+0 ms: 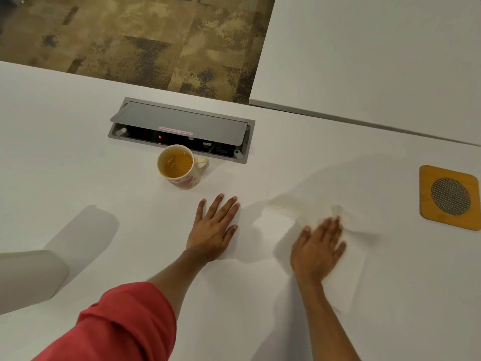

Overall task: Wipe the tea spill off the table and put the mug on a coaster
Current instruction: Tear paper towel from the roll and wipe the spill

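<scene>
A cream mug (182,168) with a red pattern on its side stands upright on the white tabletop (78,157), its handle pointing right, filled near the brim with amber tea. It sits just in front of a grey power and data box (182,126) sunk into the tabletop, whose flap lid is propped open over a dark panel with a small red light.

To the right and nearer than the mug, a white paper towel (341,277) lies spread flat on the tabletop, with a faint yellowish wet patch (299,205) at its far edge. The right hand (316,250) presses down on the towel, palm flat, fingers (329,226) stretched out and slightly blurred; it grips nothing, only bearing on the paper.

The left hand (214,231) rests palm down on the bare tabletop between the mug and the towel, near the mug but not touching it, its fingers spread and holding nothing. A red sleeve (125,324) covers that arm above the forearm.

Well apart at the right edge lies a square wooden coaster (449,196) with rounded corners and a round grey mesh centre, nothing on it. A pale rounded chair part (28,277) shows at the near left. A second white tabletop (377,53) adjoins at the far right, and mottled brown carpet (135,35) fills the far left.
</scene>
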